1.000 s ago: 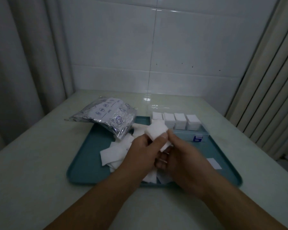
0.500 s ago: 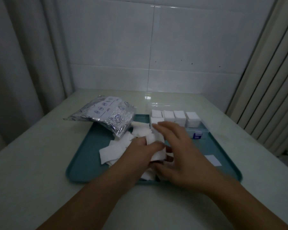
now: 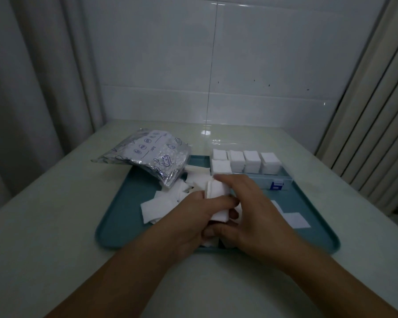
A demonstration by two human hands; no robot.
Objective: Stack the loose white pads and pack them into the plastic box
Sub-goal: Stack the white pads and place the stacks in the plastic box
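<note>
A foil bag (image 3: 147,154) overlaps the tray (image 3: 115,216) — loose pads (image 3: 157,207) beside it. Both hands now clasp a pad stack (image 3: 217,191): left hand (image 3: 191,216), right hand (image 3: 255,214), whose fingers were spread earlier.

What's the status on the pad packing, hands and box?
Left hand and right hand both grip a small stack of pads over the tray. Box open, partly filled. Loose pads remain; foil bag beside them.

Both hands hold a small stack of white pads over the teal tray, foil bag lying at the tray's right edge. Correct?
Not quite. In the head view the silver foil bag lies at the left edge of the teal plastic tray. The left hand and right hand do hold the small stack of white pads.
</note>
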